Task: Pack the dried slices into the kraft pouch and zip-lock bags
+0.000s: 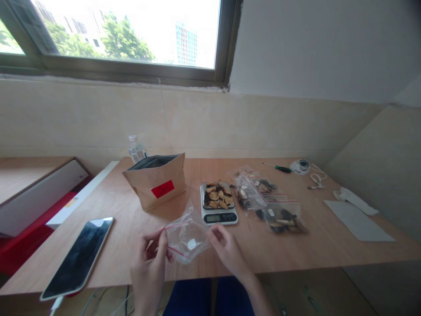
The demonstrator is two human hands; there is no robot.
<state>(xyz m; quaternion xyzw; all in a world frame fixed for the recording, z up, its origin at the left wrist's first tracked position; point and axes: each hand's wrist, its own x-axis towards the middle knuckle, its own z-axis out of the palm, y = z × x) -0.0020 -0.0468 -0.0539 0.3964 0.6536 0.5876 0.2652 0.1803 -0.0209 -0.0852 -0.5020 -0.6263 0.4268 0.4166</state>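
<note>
A clear zip-lock bag (189, 235) with red seal lines and a small white label is held over the table's front edge. My left hand (151, 256) pinches it at the red-lined mouth, and my right hand (226, 248) grips its other side. Nothing shows inside the bag. Just beyond it, a digital kitchen scale (219, 218) carries dried brown slices (217, 196) on its plate. An open kraft paper pouch (158, 186) with a red label stands upright to the left of the scale.
Several filled zip-lock bags (284, 218) lie right of the scale. A smartphone (80, 254) with a cable rests at front left. Behind the pouch stands a plastic bottle (136, 149). A screwdriver (283, 169), a white dome camera (300, 166) and a white sheet (358, 220) are at right.
</note>
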